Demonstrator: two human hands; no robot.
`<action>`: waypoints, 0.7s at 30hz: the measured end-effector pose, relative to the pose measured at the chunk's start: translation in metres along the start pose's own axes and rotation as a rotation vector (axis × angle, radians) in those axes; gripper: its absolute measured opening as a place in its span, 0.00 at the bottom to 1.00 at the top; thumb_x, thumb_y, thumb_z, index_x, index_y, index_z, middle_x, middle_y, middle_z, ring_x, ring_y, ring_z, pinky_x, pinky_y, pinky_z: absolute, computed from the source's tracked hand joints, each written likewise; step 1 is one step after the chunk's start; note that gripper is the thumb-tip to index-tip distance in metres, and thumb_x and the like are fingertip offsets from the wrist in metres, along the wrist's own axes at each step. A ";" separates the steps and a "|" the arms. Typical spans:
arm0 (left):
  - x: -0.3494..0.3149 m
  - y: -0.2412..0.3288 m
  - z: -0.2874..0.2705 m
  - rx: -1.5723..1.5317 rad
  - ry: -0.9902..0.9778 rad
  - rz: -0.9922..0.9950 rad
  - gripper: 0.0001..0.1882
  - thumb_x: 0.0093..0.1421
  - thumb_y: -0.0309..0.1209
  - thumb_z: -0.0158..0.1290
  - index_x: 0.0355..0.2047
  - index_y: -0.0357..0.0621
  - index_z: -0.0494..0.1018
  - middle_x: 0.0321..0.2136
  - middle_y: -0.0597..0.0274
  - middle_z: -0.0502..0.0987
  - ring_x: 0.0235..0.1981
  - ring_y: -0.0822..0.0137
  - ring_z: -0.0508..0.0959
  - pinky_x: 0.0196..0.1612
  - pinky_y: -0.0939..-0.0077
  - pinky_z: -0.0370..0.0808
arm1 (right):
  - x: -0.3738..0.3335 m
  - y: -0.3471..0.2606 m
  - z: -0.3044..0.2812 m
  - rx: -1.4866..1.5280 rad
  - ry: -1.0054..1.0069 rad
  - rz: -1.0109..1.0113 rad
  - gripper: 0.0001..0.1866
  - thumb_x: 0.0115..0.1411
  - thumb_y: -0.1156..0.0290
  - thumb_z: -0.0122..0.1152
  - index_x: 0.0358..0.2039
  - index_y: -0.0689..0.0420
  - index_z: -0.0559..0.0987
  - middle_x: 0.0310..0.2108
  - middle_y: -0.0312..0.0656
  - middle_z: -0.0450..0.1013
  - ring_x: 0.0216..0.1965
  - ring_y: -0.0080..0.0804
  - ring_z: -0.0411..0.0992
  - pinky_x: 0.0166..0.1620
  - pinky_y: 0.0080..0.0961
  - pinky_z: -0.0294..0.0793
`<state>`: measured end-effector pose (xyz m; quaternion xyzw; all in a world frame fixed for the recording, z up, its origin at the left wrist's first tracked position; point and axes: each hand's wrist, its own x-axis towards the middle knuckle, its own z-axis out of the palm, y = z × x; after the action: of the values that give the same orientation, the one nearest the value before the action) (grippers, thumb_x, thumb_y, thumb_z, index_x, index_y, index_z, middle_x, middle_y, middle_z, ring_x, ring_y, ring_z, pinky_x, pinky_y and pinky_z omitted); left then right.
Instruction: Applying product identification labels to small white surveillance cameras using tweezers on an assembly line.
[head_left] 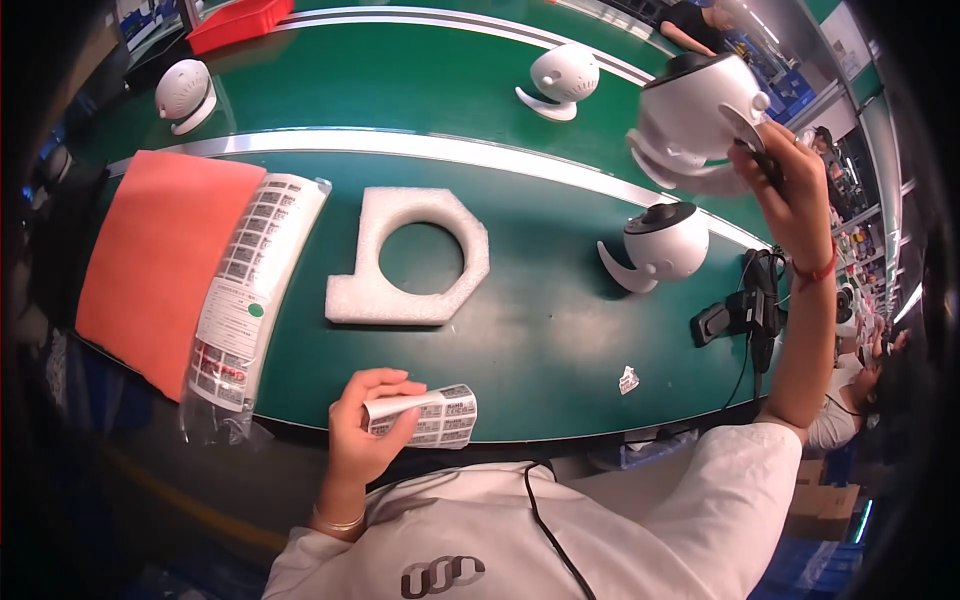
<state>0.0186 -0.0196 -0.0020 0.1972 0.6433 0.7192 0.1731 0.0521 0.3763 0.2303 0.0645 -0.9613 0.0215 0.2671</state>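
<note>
My left hand [372, 428] grips a curled sheet of printed labels [447, 416] at the table's near edge, thumb on top. Raised at the far right, my right hand [790, 185] is closed on a white rounded device [698, 105] with a dark top, gripping it at its right side. White curved parts show below that device; whether they all belong to it I cannot tell. Beneath, a similar white device [665, 245] with a black top and curved tail stands on the green table [540, 350]. A white foam block [365, 260] with a round hole lies mid-table.
Orange foam sheet [165, 265] and bagged label sheets [255, 270] lie at left. Two more white devices [565, 75] [186, 90] stand on the far green belt [400, 85], near a red tray [238, 24]. Black adapters with cables [740, 315] and a label scrap [628, 380] lie at right.
</note>
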 end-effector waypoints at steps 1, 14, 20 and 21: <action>0.000 -0.001 -0.001 0.018 -0.004 0.007 0.19 0.52 0.15 0.57 0.45 0.33 0.68 0.36 0.50 0.81 0.39 0.69 0.80 0.45 0.76 0.76 | -0.002 0.016 -0.002 -0.173 0.038 0.018 0.07 0.52 0.74 0.63 0.33 0.59 0.77 0.23 0.44 0.71 0.21 0.39 0.68 0.26 0.31 0.65; -0.005 -0.004 0.012 0.540 0.222 0.297 0.09 0.48 0.21 0.59 0.30 0.37 0.74 0.25 0.55 0.81 0.24 0.61 0.81 0.32 0.74 0.77 | -0.163 0.317 0.119 -0.977 -0.253 0.788 0.06 0.54 0.66 0.56 0.27 0.52 0.79 0.27 0.49 0.78 0.30 0.49 0.79 0.33 0.44 0.79; -0.012 -0.020 0.021 0.646 0.393 0.342 0.08 0.52 0.26 0.58 0.31 0.39 0.70 0.21 0.56 0.79 0.21 0.61 0.80 0.29 0.71 0.76 | -0.185 0.378 0.159 -0.968 -0.365 0.773 0.05 0.54 0.69 0.57 0.30 0.53 0.78 0.30 0.45 0.78 0.34 0.47 0.78 0.36 0.43 0.78; -0.014 -0.020 0.023 0.640 0.413 0.307 0.08 0.53 0.27 0.58 0.30 0.39 0.70 0.22 0.55 0.78 0.23 0.62 0.80 0.30 0.71 0.76 | -0.186 0.382 0.160 -0.941 -0.395 0.765 0.05 0.54 0.69 0.57 0.31 0.53 0.77 0.31 0.46 0.78 0.34 0.47 0.78 0.36 0.43 0.78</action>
<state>0.0420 -0.0043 -0.0201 0.1861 0.8189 0.5249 -0.1392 0.0766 0.7633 -0.0054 -0.4048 -0.8541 -0.3214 0.0578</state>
